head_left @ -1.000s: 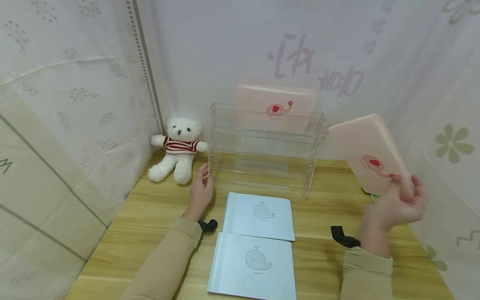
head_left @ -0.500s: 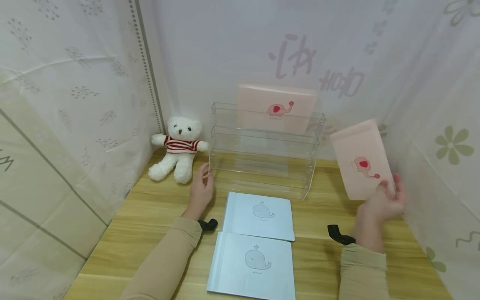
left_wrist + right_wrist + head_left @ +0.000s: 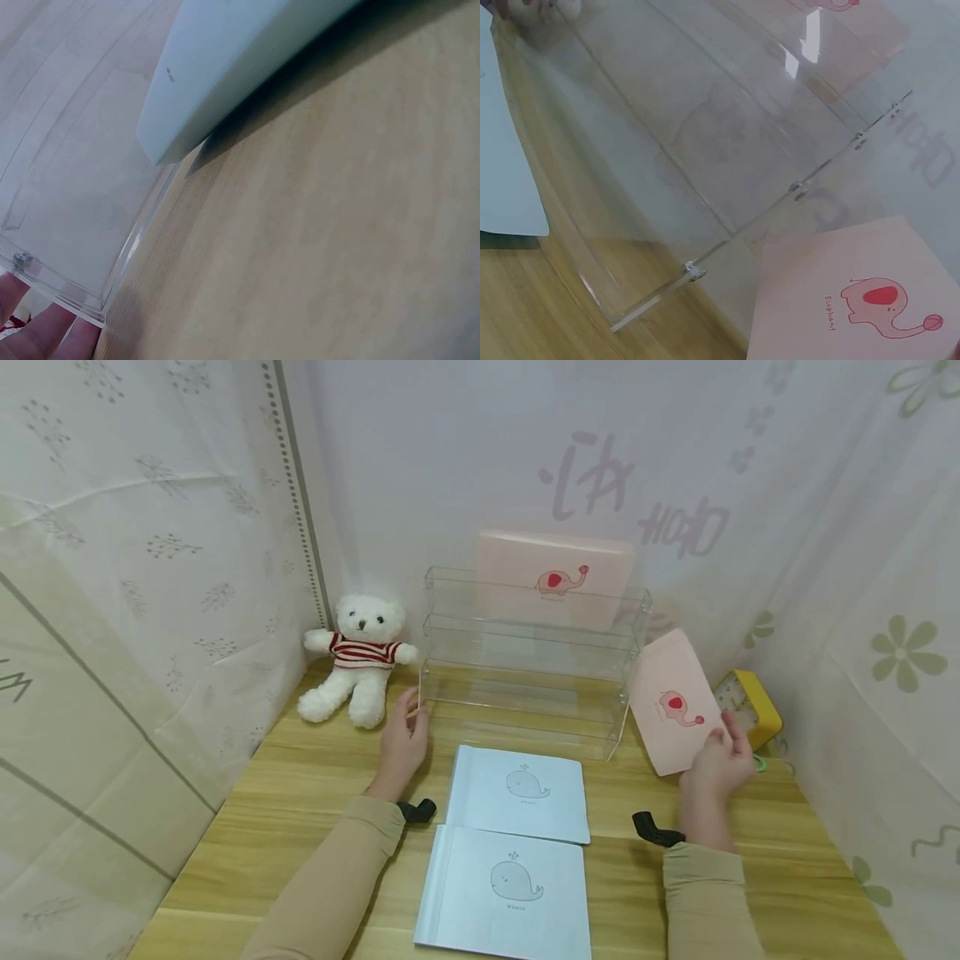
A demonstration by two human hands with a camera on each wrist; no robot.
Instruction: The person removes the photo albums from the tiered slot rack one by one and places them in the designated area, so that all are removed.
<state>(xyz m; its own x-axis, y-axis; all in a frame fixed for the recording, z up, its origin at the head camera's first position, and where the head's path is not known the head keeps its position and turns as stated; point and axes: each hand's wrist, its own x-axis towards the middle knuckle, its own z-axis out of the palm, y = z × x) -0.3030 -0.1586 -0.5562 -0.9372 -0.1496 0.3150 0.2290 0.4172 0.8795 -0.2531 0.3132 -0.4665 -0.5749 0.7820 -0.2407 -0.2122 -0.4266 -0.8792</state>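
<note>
My right hand (image 3: 716, 764) pinches a pink book (image 3: 671, 706) with a red elephant on its cover. The book is tilted and held off the right side of a clear acrylic tiered rack (image 3: 652, 142). In the right wrist view, the word "Elephant" shows beside the drawing. My left hand (image 3: 403, 731) touches the rack's left side; its fingers (image 3: 37, 334) lie against the outside of the panel in the left wrist view. Another pink elephant book (image 3: 555, 560) stands upright in the rack's top tier. Two pale blue whale books (image 3: 480, 793) lie flat in front.
A white teddy bear (image 3: 358, 653) in a striped shirt sits left of the rack. Behind my right hand stands a yellow clock-like box (image 3: 765, 706). The wooden table (image 3: 292, 802) meets patterned fabric on the left, back and right.
My right hand has moved left with the pink book, closer to the rack, and lowered it slightly. The yellow box has come into view. My left hand has stayed at the rack's side.
</note>
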